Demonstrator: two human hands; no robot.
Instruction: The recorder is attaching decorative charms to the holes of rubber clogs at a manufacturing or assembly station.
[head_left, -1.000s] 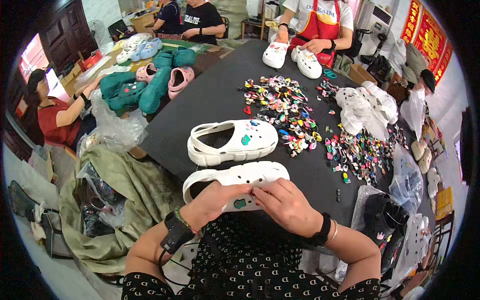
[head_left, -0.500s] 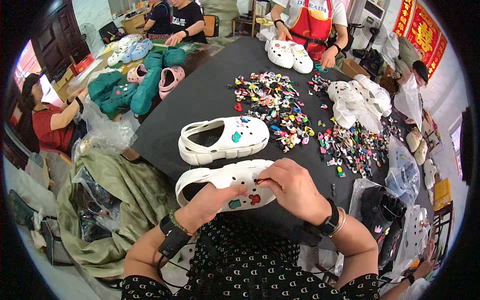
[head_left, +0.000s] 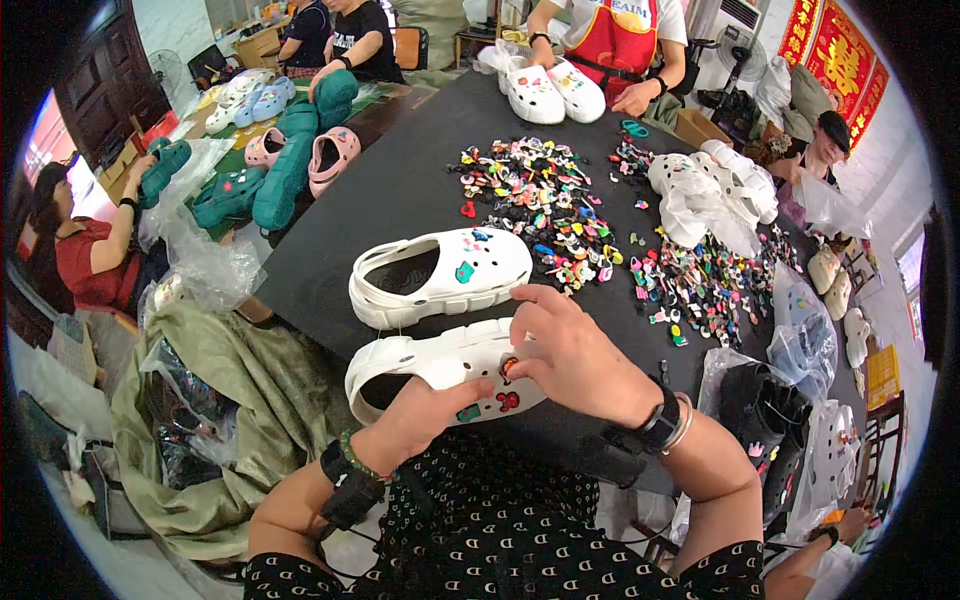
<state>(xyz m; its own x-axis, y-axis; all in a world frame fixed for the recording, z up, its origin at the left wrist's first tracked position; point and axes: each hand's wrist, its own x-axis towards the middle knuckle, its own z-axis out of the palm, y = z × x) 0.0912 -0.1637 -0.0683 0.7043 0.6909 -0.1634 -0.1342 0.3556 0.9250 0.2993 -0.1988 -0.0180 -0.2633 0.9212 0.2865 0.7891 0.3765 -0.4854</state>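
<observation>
A white clog [head_left: 450, 348] lies in front of me on the black table, its toe to the right. My left hand [head_left: 425, 408] grips its near side, thumb over the upper. Several charms sit in its holes: a red figure [head_left: 508, 401], a green one [head_left: 469, 412] and an orange-and-dark one [head_left: 508, 369]. At that last charm rests the thumb of my right hand [head_left: 580, 352]; the other fingers are bent and raised apart from the thumb. Just beyond is a second white clog [head_left: 440, 275], with a green charm [head_left: 464, 271] and a blue one [head_left: 481, 236] on it.
Loose colourful charms [head_left: 550, 215] lie heaped beyond the clogs, with another heap [head_left: 700, 295] to the right. Bagged white clogs [head_left: 700, 190] and black clogs [head_left: 765, 430] stand at the right. Across the table a co-worker in a red apron [head_left: 615, 40] handles white clogs [head_left: 550, 90].
My right fingers have opened from a pinch and lifted, leaving the thumb on the orange-and-dark charm. At the left, a co-worker has raised a green clog.
</observation>
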